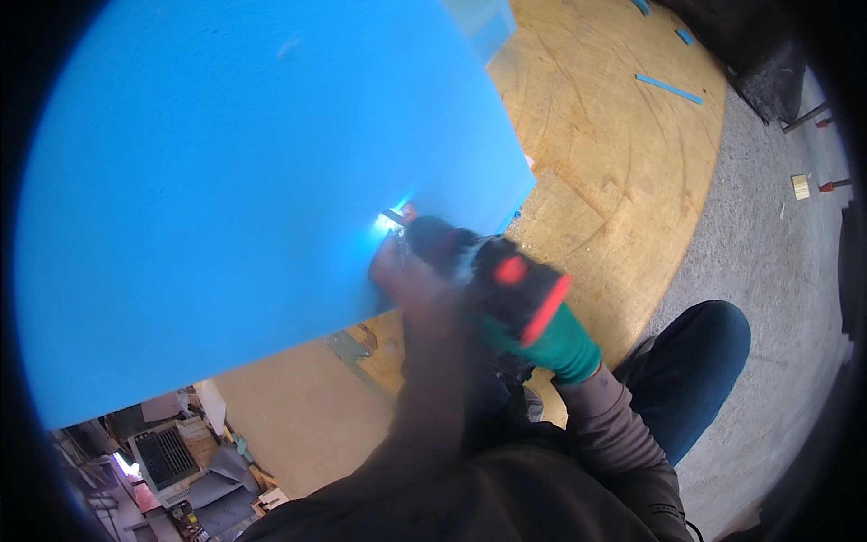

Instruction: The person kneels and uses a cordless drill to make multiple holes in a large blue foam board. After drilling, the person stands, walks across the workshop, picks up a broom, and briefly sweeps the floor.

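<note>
A large flat blue panel (226, 163) fills the upper left of the head view. My right hand (564, 348), in a green glove, grips a black and red cordless drill (461, 248) from behind. Its nose points up and left at the panel, and a bright light shines on the blue surface around the bit (395, 218). My left hand (391, 264) is at the panel beside the drill's nose, near the panel's lower right part. Motion blurs it, and its fingers are partly hidden by the drill, so its grip cannot be made out.
Under the panel is a wooden board (596, 172) with curved scratches and a blue strip (668, 88) on it. Grey concrete floor (722, 253) lies at the right, beside my bent knee (691, 370). Assorted items and a grey vented box (167, 454) stand at the lower left.
</note>
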A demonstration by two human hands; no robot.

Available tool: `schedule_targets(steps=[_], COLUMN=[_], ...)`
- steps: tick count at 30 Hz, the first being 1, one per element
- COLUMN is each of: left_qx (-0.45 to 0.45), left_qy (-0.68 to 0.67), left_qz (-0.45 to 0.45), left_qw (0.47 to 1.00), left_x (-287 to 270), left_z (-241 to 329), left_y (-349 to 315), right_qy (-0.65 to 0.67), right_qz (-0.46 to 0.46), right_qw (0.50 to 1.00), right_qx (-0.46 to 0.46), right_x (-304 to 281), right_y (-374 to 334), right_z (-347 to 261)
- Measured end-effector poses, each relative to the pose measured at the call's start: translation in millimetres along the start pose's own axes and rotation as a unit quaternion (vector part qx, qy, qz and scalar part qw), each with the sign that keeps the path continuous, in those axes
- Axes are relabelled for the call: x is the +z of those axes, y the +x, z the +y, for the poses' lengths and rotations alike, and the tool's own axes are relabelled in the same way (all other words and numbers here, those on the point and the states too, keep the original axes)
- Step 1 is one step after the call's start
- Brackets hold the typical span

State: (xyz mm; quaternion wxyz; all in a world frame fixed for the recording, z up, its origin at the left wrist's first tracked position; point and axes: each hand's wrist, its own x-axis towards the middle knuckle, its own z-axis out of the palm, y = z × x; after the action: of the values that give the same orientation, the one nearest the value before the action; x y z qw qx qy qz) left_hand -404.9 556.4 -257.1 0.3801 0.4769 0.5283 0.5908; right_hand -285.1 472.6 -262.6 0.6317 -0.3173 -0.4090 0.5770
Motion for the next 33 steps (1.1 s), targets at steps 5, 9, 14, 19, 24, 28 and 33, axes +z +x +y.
schedule_targets(steps=[5, 9, 14, 19, 24, 28, 33], left_qx=[-0.016, -0.039, -0.044, -0.044, -0.048, -0.022, 0.096], left_qy=[-0.007, -0.011, -0.003, 0.010, 0.026, 0.113, 0.197], left_qz=[0.010, 0.028, 0.035, 0.039, 0.057, 0.040, 0.034], left_qw=[1.000, 0.999, 0.998, 0.998, 0.997, 0.992, 0.975], left_x=[2.5, -1.6, -0.7, 0.4, -0.7, -5.4, -6.7], left_z=[1.8, -4.8, -10.4, -12.4, -24.7, -28.7, -24.3], left_y=[-1.4, 0.9, 3.3, 2.8, 9.4, 16.7, 14.9], right_qy=[-0.085, -0.316, -0.382, -0.289, -0.338, -0.334, -0.410], right_qz=[-0.093, -0.043, -0.071, -0.039, -0.055, -0.057, -0.057], right_qw=[0.992, 0.946, 0.917, 0.956, 0.938, 0.938, 0.906], right_qx=[0.031, -0.056, -0.093, -0.027, -0.055, -0.075, -0.093], right_x=[11.0, 11.6, 12.4, 13.7, -3.5, -8.2, -21.7], right_y=[24.1, 34.6, 35.6, 28.1, -1.4, -15.4, -31.5], right_z=[2.1, 5.2, 5.2, 10.4, 3.6, -3.0, -25.1])
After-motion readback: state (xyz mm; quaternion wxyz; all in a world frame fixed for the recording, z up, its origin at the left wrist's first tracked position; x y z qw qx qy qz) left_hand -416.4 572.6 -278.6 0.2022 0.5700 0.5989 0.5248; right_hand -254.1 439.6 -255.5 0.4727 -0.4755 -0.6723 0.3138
